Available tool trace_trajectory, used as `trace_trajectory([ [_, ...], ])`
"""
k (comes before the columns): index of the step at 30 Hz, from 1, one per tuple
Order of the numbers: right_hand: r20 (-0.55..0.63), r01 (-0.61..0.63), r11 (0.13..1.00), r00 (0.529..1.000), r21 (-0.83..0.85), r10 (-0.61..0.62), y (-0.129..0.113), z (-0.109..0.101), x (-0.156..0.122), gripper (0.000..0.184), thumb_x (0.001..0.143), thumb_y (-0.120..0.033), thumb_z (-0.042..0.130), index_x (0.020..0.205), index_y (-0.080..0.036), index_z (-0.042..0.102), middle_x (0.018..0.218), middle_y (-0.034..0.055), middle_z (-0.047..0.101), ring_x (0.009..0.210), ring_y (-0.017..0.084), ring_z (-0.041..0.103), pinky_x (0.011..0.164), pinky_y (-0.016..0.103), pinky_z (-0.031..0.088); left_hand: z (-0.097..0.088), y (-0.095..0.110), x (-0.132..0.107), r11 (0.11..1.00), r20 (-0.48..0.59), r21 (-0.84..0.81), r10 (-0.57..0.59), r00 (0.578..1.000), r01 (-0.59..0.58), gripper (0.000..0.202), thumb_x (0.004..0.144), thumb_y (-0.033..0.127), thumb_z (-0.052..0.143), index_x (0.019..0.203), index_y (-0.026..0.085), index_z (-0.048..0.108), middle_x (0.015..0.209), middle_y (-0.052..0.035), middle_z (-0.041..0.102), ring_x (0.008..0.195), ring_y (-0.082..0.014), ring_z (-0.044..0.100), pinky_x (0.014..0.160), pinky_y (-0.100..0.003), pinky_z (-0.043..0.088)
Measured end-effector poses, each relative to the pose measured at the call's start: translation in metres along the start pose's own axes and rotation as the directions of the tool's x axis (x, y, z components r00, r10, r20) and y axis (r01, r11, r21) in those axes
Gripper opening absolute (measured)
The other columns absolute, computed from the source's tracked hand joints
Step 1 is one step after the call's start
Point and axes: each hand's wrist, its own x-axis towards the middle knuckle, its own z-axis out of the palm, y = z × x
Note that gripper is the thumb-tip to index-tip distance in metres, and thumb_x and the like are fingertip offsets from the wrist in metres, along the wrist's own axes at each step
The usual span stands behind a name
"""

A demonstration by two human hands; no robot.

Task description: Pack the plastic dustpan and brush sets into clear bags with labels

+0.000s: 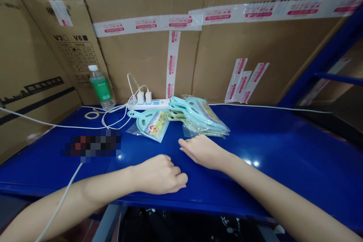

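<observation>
My left hand [160,174] rests on the blue shelf [283,151] near its front edge, fingers curled into a loose fist with nothing visible in them. My right hand [202,151] lies flat just beyond it, fingers together and pointing left, holding nothing. A stack of mint-green plastic scoops in clear bags [198,117] lies a little behind my right hand. One bagged scoop [149,123] with a colourful label lies apart to the left of the stack.
A white power strip [149,103] with two chargers and white cables sits at the back. A green-labelled water bottle [100,87] stands at back left, a bead bracelet [91,114] near it. Taped cardboard boxes [170,26] wall the back and left. A blurred patch covers something at left.
</observation>
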Motion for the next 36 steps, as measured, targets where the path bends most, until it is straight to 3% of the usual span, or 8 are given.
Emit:
trace_trajectory([
  [12,-0.012,0.048,0.999,0.999,0.01,-0.048,-0.0005,0.0025,0.0012,0.018,0.098,-0.021,0.039,0.097,-0.014,0.056,0.081,0.0074,0.071,0.071,0.02,0.066,0.049,0.03,0.016,-0.0008,0.0004,-0.0006,1.0,0.001,0.004,0.001,1.0,-0.001,0.025,0.091,0.027,0.048,0.067,0.018,0.051,0.051,0.0039,0.057,0.043,-0.0131,0.051,0.046,-0.028,0.035],
  [36,-0.025,0.02,1.0,0.999,-0.018,-0.02,0.0026,0.0024,0.0008,0.02,0.098,-0.021,0.039,0.099,-0.013,0.056,0.082,0.0086,0.071,0.073,0.021,0.067,0.049,0.031,0.016,-0.0011,0.0007,0.0006,1.0,0.007,0.004,-0.003,1.0,0.003,0.025,0.09,0.027,0.049,0.067,0.019,0.05,0.051,0.0042,0.056,0.043,-0.0128,0.051,0.046,-0.028,0.036],
])
